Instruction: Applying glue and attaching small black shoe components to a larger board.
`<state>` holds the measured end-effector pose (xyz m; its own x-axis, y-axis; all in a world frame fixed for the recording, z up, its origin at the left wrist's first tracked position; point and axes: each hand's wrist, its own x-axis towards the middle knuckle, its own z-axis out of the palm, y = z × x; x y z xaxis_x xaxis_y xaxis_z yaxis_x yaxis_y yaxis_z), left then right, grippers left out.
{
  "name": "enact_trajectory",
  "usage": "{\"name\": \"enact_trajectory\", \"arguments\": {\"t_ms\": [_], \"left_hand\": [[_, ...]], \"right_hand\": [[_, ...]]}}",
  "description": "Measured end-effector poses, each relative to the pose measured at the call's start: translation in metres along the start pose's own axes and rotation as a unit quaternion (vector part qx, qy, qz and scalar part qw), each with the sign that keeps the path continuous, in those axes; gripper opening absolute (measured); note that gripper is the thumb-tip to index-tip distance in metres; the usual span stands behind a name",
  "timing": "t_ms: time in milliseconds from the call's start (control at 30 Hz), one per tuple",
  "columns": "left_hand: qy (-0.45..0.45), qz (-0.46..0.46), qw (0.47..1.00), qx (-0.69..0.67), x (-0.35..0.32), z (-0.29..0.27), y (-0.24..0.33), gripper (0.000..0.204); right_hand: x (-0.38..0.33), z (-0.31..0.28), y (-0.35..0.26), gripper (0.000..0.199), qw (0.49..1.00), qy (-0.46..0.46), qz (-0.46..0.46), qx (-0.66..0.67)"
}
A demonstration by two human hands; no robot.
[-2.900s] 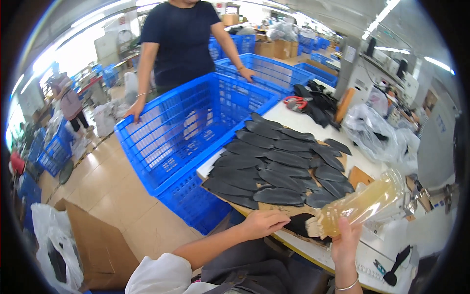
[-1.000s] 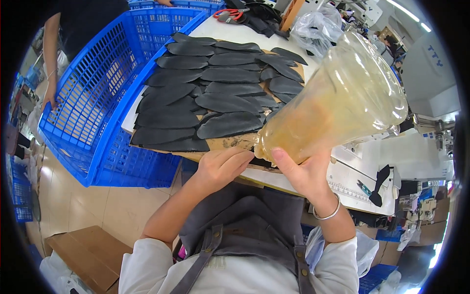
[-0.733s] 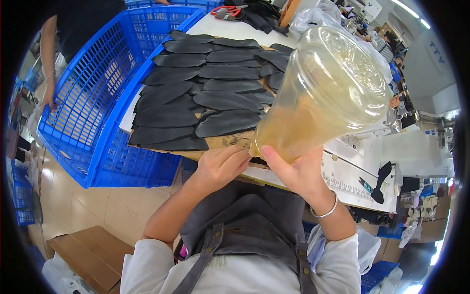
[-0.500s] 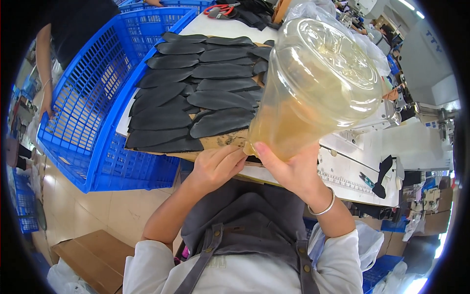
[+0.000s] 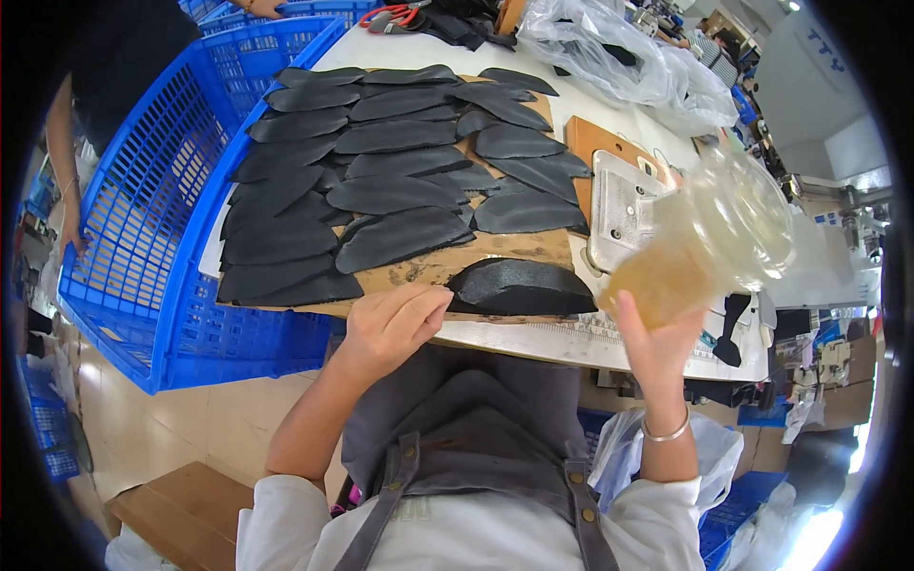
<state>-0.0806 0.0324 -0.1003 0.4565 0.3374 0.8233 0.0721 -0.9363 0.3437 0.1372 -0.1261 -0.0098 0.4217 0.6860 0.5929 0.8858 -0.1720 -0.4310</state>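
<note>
Black, dull-surfaced and curved, the single piece (image 5: 524, 288) under work lies at the near edge of a brown cardboard sheet (image 5: 535, 248), with its length across the front of the person; its left end meets the left hand (image 5: 390, 328), whose fingers are drawn in and closed upon that tip; the thumb is largely hidden behind the fingers.

Clear plastic with yellowish contents: a bottle (image 5: 719, 233), blurred, is grasped by the right hand (image 5: 666, 344) near its narrower lower end; it is tilted, with the broad base up and to the right, the lower end close to the piece's right tip; contact between the two cannot be confirmed.

Rows of overlapping black leaf-shaped pieces (image 5: 395, 195) cover most of the sheet beyond; the sheet rests on a white table (image 5: 367, 54); a metal plate (image 5: 621, 211) and a brown board (image 5: 584, 136) lie to the right of the rows; red-handled scissors (image 5: 392, 18) and a clear plastic bag (image 5: 619, 62) occupy the far side.

Blue openwork crate (image 5: 171, 205) stands against the table's left side; a co-worker's hand (image 5: 72, 231) is at its outer rim.
</note>
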Motion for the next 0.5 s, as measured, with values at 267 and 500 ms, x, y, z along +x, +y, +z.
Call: {"name": "enact_trajectory", "arguments": {"t_ms": [267,500], "left_hand": [[-0.003,0.0,1.0,-0.029,0.001,0.001,-0.001,0.025],[-0.007,0.008,1.0,0.003,-0.002,0.0,0.001,0.023]], "right_hand": [[0.01,0.022,-0.065,0.022,0.968,-0.075,-0.065,0.23],[0.012,0.06,-0.073,0.024,0.968,-0.053,-0.104,0.224]]}}
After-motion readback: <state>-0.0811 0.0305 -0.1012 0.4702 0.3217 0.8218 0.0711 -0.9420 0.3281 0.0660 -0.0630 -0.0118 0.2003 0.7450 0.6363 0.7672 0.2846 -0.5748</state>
